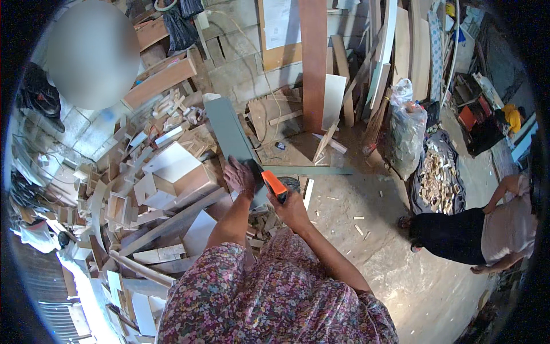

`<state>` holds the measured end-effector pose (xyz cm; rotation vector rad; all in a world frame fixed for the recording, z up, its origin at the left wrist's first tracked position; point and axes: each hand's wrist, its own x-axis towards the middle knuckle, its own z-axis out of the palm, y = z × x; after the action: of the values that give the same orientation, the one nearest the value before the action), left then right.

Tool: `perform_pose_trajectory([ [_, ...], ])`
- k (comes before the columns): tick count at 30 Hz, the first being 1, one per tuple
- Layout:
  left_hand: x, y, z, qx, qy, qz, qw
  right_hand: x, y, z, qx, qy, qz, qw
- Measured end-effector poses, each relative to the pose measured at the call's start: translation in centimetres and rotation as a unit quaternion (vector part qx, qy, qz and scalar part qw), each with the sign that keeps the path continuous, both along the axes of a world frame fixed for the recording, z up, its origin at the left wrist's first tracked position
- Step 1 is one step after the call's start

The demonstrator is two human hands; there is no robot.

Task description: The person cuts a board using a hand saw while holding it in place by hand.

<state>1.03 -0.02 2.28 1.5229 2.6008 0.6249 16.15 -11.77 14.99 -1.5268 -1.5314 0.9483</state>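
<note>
My right hand point(293, 210) is wrapped round the grip of an orange-and-black tool point(275, 184); its exact kind I cannot make out. The tool's black front end point(255, 174) lies at the right edge of a long grey-green board point(227, 124). Spread over that board, just left of the tool, is my left hand point(238, 176), its fingers stretched out and apart. The board slants away from me toward the far wall. Part of its near end is hidden by my hands and the tool. A dark round thing point(291, 184) shows just beyond my right hand.
Heaped wood offcuts point(166, 189) crowd the left side. A thin green strip point(312, 170) lies crosswise ahead. Tall planks point(313, 69) lean on the far wall. To the right stand a filled plastic bag point(407, 135), a sack of wood scraps point(438, 178) and another person point(458, 234).
</note>
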Motion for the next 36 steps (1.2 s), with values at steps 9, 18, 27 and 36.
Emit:
perform_pose_trajectory([
  [9,-2.0,3.9,-1.5,-0.008,0.226,-0.060,0.972,0.8,-2.7,-1.2,0.034,0.074,0.003,0.997],
  [18,-2.2,4.5,-1.4,0.045,0.178,-0.060,0.981,1.8,-5.6,5.2,-0.083,0.050,0.007,0.995],
  [27,-2.0,3.7,-2.1,0.118,0.246,-0.078,0.959,-1.6,2.9,-6.5,0.034,0.092,-0.009,0.995],
  [36,-2.1,3.3,-1.6,0.090,0.167,-0.096,0.977,-0.5,-2.5,-1.6,-0.012,0.007,0.002,1.000],
])
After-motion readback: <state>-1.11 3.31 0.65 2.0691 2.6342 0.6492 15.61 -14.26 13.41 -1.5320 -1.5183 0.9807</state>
